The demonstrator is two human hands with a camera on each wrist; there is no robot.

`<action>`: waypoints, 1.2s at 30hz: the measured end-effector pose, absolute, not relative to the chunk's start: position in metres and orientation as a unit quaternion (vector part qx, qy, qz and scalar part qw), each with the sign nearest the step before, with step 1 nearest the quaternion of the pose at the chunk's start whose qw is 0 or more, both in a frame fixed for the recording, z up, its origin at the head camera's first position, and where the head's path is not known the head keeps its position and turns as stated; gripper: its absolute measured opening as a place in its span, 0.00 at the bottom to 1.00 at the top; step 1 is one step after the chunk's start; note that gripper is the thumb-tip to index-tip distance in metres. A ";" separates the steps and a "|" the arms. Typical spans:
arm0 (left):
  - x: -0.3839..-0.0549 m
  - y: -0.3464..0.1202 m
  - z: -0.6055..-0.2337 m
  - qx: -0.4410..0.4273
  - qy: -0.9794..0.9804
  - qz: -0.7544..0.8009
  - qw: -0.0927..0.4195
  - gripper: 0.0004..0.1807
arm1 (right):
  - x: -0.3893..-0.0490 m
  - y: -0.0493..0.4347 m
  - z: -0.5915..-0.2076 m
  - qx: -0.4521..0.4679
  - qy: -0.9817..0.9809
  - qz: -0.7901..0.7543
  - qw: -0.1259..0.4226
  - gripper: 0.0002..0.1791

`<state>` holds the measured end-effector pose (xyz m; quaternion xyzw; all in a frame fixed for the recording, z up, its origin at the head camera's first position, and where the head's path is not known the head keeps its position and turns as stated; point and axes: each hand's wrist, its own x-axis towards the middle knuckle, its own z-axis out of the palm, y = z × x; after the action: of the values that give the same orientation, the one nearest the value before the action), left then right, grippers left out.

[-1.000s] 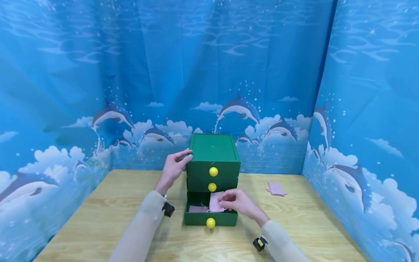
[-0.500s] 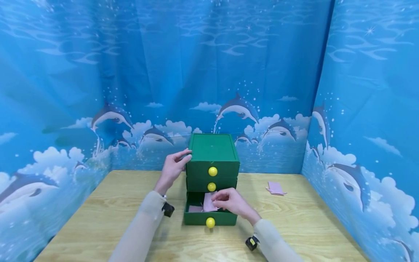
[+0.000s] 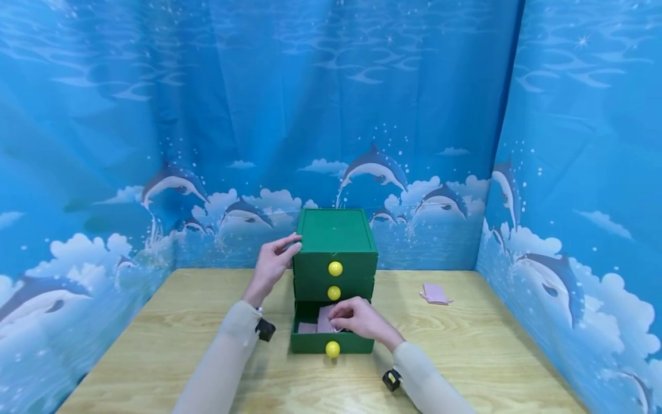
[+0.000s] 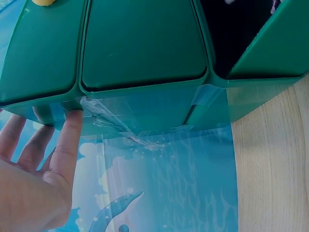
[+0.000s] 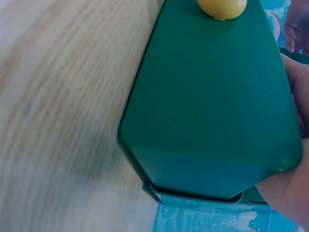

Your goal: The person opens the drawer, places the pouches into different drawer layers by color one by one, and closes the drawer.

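Observation:
A green cabinet [image 3: 338, 230] has three drawers with yellow ball knobs, and its bottom drawer [image 3: 305, 345] is pulled out. At the cabinet's upper left side my left hand [image 3: 271, 263] rests with fairly straight fingers; the left wrist view shows its fingertips [image 4: 72, 118] touching the side wall. My right hand [image 3: 362, 319] is over the pulled-out drawer and pinches a pink drawstring pouch [image 3: 324, 321]. Left of it in the drawer lies another pink pouch [image 3: 307, 328]. In the right wrist view the drawer front [image 5: 212, 96] hides the pouch and most of the fingers.
A further pink drawstring pouch [image 3: 434, 294] lies on the wooden table [image 3: 465, 345], right of the cabinet. A blue dolphin-print curtain [image 3: 248, 144] stands behind the table and along its sides.
My right hand has moved a little left with the pouch, which now covers more of the one in the drawer. The left hand stays on the cabinet.

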<state>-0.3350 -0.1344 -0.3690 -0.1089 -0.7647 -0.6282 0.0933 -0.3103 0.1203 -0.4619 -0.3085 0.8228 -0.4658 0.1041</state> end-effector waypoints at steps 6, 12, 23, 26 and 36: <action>-0.336 -0.134 -0.370 -0.107 -0.766 -0.626 0.098 0.23 | -0.300 0.116 -0.453 -0.304 0.829 -0.458 0.099 0.09; -0.334 -0.134 -0.370 -0.106 -0.766 -0.626 0.096 0.23 | -0.305 0.118 -0.459 -0.300 0.834 -0.455 0.087 0.10; -0.334 -0.135 -0.371 -0.109 -0.765 -0.626 0.102 0.22 | -0.312 0.124 -0.460 -0.309 0.826 -0.468 0.053 0.11; -0.333 -0.135 -0.372 -0.106 -0.766 -0.626 0.102 0.22 | -0.312 0.124 -0.460 -0.305 0.828 -0.468 0.050 0.12; -0.334 -0.133 -0.370 -0.112 -0.764 -0.627 0.101 0.23 | -0.312 0.130 -0.458 -0.276 0.828 -0.485 0.048 0.13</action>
<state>-0.3341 -0.1334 -0.3701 -0.1123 -0.7643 -0.6269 0.1010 -0.3123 0.1300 -0.4578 -0.2765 0.8284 -0.4848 0.0480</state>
